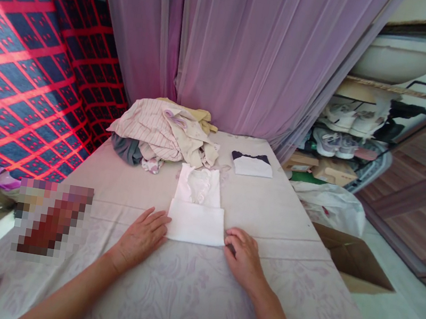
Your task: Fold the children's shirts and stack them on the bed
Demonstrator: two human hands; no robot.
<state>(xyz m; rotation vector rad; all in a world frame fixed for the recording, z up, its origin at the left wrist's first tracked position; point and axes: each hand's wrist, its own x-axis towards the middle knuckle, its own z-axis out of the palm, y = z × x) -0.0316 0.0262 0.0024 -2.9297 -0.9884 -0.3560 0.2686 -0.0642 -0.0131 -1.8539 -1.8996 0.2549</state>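
Observation:
A white garment (195,223) with a lace-trimmed neckline lies partly folded in front of me, its lower part turned up in a neat band. My left hand (145,232) rests flat at the band's left edge, fingers stretched out. On the opposite side, my right hand (242,253) has bent fingers and a thumb closed at the right edge of the cloth. Its fingertips are partly hidden. Farther back to the right sits a folded white and black garment (252,166). A loose heap of clothes (156,131), striped pink, beige and grey, lies behind on the left.
The bed-like surface has a pale floral cover (182,300). Purple curtains (246,51) hang behind it. To the right stand a shoe rack (337,141) and an open cardboard box (354,260). A blurred red object (49,222) is at the left edge, near a red-checked fabric (30,60).

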